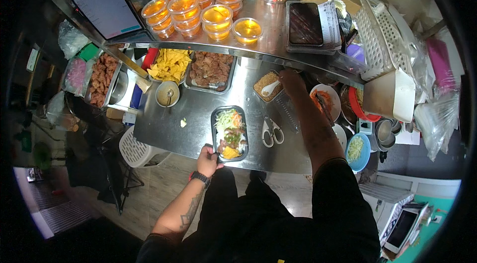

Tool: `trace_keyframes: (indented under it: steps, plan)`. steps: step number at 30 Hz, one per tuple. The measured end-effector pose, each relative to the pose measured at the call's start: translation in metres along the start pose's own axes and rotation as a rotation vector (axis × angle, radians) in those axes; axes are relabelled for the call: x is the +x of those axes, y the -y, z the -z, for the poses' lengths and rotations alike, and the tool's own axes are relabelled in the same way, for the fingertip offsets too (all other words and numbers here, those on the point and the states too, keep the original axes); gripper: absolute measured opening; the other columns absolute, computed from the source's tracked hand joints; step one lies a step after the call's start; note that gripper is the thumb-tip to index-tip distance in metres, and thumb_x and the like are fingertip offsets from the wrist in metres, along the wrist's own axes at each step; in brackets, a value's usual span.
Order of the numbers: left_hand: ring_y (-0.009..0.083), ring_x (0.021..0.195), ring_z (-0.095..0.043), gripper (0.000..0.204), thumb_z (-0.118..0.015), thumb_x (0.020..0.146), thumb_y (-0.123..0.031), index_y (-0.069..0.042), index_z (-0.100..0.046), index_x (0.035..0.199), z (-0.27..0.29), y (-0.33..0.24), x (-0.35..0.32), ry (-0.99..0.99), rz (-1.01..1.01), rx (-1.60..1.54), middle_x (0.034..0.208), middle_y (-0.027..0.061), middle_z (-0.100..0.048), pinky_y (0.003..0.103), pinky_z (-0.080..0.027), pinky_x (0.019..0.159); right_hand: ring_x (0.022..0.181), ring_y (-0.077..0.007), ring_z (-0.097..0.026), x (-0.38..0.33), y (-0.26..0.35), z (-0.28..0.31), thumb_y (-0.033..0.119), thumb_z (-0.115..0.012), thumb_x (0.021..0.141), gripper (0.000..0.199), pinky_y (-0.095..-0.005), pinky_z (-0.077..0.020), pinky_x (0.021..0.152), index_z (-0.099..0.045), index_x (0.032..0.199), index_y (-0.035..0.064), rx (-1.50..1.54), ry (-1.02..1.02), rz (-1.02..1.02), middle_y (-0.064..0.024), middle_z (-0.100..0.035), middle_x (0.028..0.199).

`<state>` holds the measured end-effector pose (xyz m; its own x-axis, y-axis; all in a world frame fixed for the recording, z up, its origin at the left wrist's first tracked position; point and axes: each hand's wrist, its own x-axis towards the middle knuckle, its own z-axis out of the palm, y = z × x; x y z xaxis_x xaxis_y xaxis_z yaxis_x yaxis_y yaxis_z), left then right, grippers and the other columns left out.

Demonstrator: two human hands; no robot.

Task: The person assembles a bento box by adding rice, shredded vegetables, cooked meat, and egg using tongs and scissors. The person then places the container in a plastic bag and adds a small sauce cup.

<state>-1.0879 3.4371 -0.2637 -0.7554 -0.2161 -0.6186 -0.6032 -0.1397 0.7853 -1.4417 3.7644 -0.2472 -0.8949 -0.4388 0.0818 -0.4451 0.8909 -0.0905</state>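
Note:
My left hand (207, 162) grips the near left corner of a black takeout tray (215, 134) at the front edge of the steel counter. Shredded greens, carrot, meat with green sauce and yellow chips fill the tray. Stretched forward under the shelf edge, my right hand (291, 80) is closed at the handle end of a white spoon (270, 88); its fingers are dark and partly hidden. The spoon's bowl rests in a clear container of brown crumbs (261, 80). White-handled scissors (272, 133) lie between the tray and my right forearm.
A shelf (194, 43) with stacked orange tubs (217, 19) crosses the far side. Below stand yellow chips (170, 64), a meat tray (211, 72) and a sauce bowl (164, 99). Right of my forearm are a carrot bowl (336, 98) and a blue bowl of shreds (361, 162).

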Motion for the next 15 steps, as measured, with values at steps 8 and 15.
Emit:
trace_keyframes:
  steps: [8, 15]
  plan:
    - [0.0185, 0.077, -0.067, 0.022, -0.048, 0.097, 0.008, -0.012, -0.045, 0.107, -0.025, -0.011, 0.07, 0.077, -0.147, -0.079, 0.106, 0.0069, -0.058, 0.035, -0.066, 0.062, 0.086, -0.0372, -0.071, -0.034, 0.008, 0.02, 0.019, -0.059, 0.094, 0.016, -0.0483, -0.058, 0.074, -0.07, 0.09, 0.0071, -0.106, -0.007, -0.083, -0.02, -0.071, 0.098]
    - [0.0186, 0.079, -0.069, 0.035, -0.053, 0.1, 0.0, -0.012, -0.046, 0.132, -0.028, -0.023, 0.052, 0.09, -0.05, -0.09, 0.109, 0.0023, -0.059, 0.033, -0.061, 0.066, 0.069, -0.0194, -0.072, -0.048, 0.011, -0.009, 0.026, -0.058, 0.097, 0.029, -0.035, -0.0574, 0.064, -0.071, 0.104, 0.0013, 0.549, 0.047, -0.385, -0.0117, -0.073, 0.077]
